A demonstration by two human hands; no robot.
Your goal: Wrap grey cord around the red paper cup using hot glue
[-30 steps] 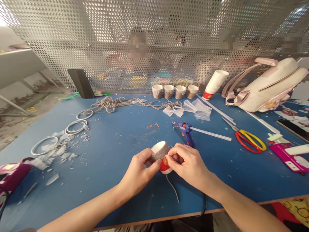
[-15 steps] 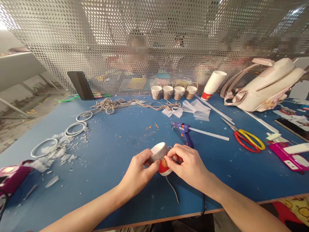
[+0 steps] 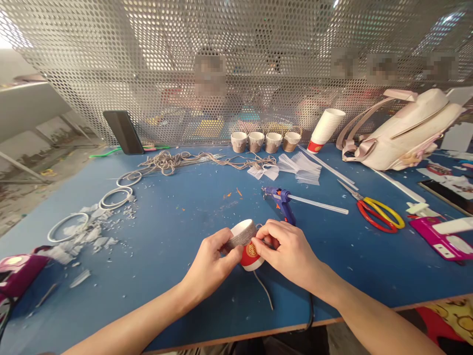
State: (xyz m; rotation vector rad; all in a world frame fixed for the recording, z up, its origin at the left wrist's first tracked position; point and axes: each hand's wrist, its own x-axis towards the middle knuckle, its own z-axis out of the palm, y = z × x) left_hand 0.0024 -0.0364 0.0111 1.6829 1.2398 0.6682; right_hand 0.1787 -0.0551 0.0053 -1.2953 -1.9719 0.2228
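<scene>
Holding a small paper cup (image 3: 247, 242) on its side just above the desk (image 3: 177, 276), both hands on it. My left hand (image 3: 210, 264) has a snug grip around the upper part, which is wrapped in grey cord, thumb on top. My right hand (image 3: 286, 251) pinches narrow at the cup's red bottom part, fingertips (image 3: 258, 242) pressing right at the edge of the wrapping. A loose cord (image 3: 264, 291) trails toward me. The glue gun (image 3: 283, 199) lies just behind my right hand, scissors (image 3: 377, 209) off to the right.
</scene>
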